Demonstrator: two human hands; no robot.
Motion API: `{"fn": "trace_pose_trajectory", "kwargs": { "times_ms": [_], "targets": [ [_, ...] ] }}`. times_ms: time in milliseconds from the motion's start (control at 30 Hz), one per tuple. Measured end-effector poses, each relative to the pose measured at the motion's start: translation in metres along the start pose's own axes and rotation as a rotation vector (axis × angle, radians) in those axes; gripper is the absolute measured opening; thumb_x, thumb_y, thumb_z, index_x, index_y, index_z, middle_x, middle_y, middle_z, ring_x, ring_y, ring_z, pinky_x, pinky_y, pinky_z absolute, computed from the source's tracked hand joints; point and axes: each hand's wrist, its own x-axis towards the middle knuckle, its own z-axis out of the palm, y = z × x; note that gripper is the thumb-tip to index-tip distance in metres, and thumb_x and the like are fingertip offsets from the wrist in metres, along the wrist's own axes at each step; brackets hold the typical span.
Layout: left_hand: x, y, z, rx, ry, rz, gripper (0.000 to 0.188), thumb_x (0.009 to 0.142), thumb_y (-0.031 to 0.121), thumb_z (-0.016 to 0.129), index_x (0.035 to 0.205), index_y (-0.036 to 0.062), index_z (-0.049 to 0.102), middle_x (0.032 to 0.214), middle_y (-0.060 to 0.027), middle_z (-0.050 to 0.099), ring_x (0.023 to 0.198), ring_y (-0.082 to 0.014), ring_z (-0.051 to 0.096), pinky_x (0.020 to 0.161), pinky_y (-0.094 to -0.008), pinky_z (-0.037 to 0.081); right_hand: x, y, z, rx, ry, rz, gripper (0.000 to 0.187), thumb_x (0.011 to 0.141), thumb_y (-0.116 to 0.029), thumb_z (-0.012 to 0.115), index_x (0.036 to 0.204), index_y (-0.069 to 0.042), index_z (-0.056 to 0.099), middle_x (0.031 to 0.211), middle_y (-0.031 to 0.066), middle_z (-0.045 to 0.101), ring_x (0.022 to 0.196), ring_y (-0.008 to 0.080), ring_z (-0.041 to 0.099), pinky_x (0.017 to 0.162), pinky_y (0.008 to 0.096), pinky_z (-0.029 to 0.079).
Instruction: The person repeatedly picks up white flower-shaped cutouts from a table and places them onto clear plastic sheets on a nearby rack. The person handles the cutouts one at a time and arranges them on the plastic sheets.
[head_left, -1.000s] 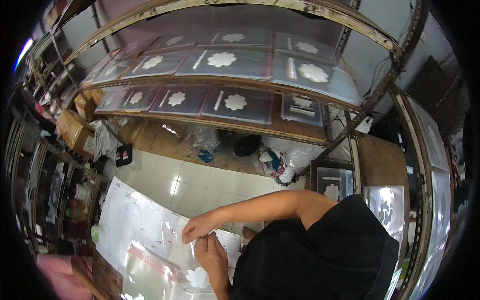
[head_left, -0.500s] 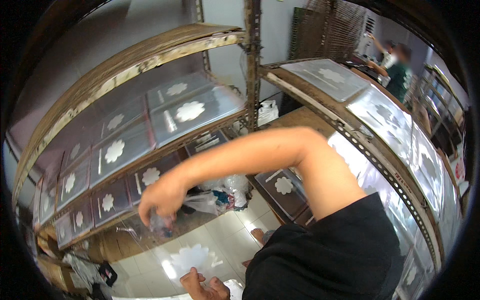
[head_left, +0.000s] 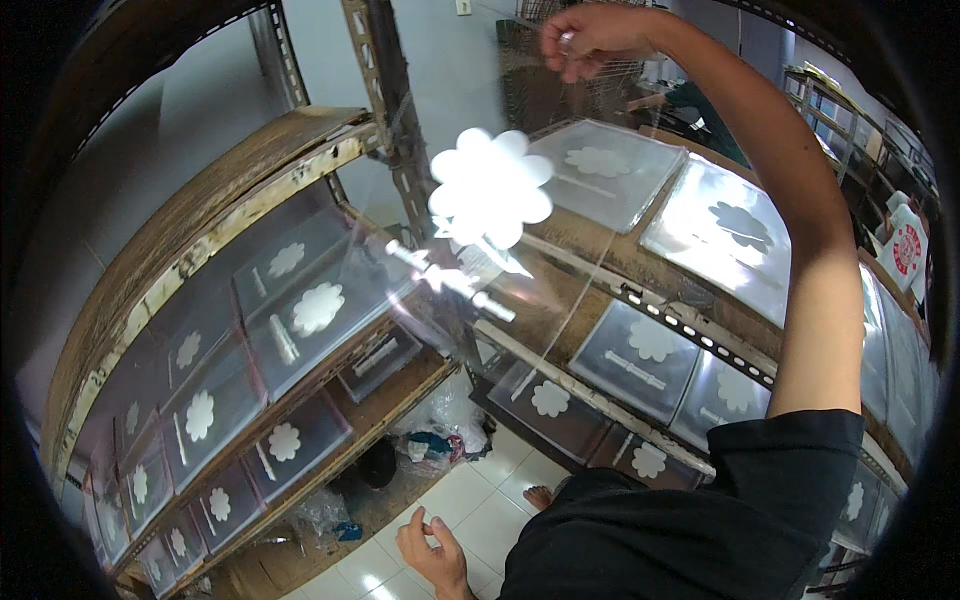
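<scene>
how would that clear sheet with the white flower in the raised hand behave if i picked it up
The clear sheet is probably floppy: its white strip looks bent and broken up by ripples. It seems light, since the right hand alone holds it up. Its glossy sheen suggests it might be slippery.

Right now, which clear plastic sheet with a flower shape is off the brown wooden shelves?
The clear plastic sheet with the bright white flower, held up by your bare right hand; the other sheets lie on the shelves.
</scene>
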Motion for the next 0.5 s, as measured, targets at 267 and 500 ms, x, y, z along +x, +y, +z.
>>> {"fn": "trace_pose_trajectory", "kwargs": {
  "times_ms": [267, 500],
  "targets": [
    [0.001, -0.014, 0.07, -0.009, -0.174, -0.106, 0.021, 0.086, 0.008, 0.065, 0.104, -0.001, 0.069, 0.073, -0.0088, 0.057, 0.071, -0.0261, 0.056, 0.073, -0.0405, 0.044, 0.021, 0.194, -0.02, -0.057, 0.054, 0.394, 0.027, 0.08, 0.003, 0.055, 0.106, -0.004, 0.059, 0.095, 0.0091, 0.064, 0.088, 0.0217, 0.072, 0.065, 0.0351, 0.057],
    [0.006, -0.017, 0.109, -0.077, -0.234, -0.246, 0.02, 0.087, 0.009, 0.065, 0.102, -0.0032, 0.07, 0.075, -0.0127, 0.061, 0.068, -0.0273, 0.058, 0.066, -0.0405, 0.047, 0.049, 0.289, -0.013, -0.204, 0.127, 0.51, 0.028, 0.083, 0.001, 0.05, 0.107, -0.007, 0.063, 0.091, 0.0093, 0.066, 0.079, 0.0227, 0.073, 0.061, 0.0367, 0.059]
  ]
}}
